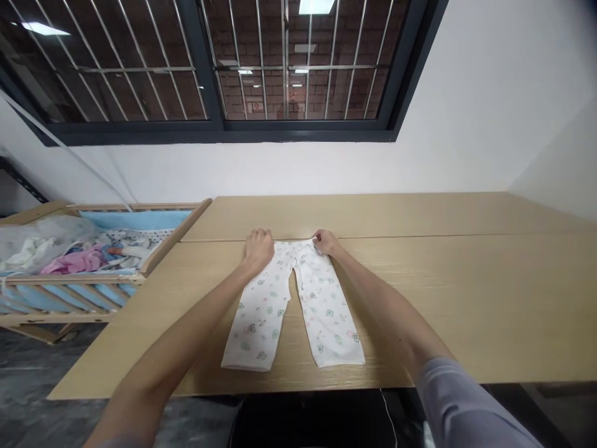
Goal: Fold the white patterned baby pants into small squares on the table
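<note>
A pair of white baby pants (326, 305) with a small green and pink print lies spread on the wooden table, waistband at the far end and both legs toward me. At the waistband's left corner, my left hand (259, 247) is closed on the fabric, its fingertips partly hidden. My right hand (326, 242) pinches the right corner of the waistband between thumb and fingers. The two legs lie apart, and bare wood shows between them.
The light wooden table (457, 298) has a seam across it and meets a white wall. A wooden crib (175, 239) with blue lining holds a pile of clothes (88, 255) at left. A barred window (298, 127) is above. Something black (312, 420) stands below the table's near edge.
</note>
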### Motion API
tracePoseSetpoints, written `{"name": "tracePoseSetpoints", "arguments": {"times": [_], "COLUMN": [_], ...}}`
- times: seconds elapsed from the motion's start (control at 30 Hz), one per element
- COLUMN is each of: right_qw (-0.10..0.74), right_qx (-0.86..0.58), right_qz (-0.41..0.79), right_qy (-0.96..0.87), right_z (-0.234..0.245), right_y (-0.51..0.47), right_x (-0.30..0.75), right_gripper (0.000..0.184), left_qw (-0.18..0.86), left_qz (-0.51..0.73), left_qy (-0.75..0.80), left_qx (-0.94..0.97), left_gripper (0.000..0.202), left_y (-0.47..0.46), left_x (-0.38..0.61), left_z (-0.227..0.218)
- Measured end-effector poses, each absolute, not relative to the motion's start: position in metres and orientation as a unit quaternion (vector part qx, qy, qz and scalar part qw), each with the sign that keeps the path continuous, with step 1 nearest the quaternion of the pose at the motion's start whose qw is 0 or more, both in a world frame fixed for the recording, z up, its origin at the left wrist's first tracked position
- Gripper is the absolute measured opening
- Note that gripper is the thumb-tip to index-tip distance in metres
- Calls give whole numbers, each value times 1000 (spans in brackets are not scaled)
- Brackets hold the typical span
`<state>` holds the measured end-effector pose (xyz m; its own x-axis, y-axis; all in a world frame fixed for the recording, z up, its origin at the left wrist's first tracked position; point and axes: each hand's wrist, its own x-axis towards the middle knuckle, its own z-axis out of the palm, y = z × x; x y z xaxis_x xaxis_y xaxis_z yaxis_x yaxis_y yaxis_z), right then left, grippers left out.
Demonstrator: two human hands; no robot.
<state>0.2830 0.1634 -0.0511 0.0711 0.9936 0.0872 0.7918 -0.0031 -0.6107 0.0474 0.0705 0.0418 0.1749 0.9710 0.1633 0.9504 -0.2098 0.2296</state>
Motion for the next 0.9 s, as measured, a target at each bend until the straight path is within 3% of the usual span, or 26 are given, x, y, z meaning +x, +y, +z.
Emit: {"name": "tracePoseSetpoints", "arguments": {"times": [0.17,0.37,0.53,0.63,0.77,0.9], "right_qw": [255,236,248,272,315,353], "right_qx": [-685,-685,-690,-688,-660,-626], "right_qz": [201,213,219,238,279,301], "right_qy": [-652,-655,-643,-629,-622,-627], "right_z": [-50,-47,-35,-21,-1,15], "right_y": [171,172,163,160,162,170], "right_x": [288,293,289,286,272,238], "right_gripper": [15,11,5,12,27,27], "left_qw": [93,192,207,252,373,437], "left_qz": [81,7,18,64,215,305], "left_qy": [502,433,450,441,467,531], "left_qx": [856,881,869,859,773,658], "left_gripper": [36,59,36,25,36,46], "left_y": [-41,-125,-122,-124,-140,-158], "left_x": [98,156,163,149,115,70], "left_z": [33,-10,-19,-8,11,19]}}
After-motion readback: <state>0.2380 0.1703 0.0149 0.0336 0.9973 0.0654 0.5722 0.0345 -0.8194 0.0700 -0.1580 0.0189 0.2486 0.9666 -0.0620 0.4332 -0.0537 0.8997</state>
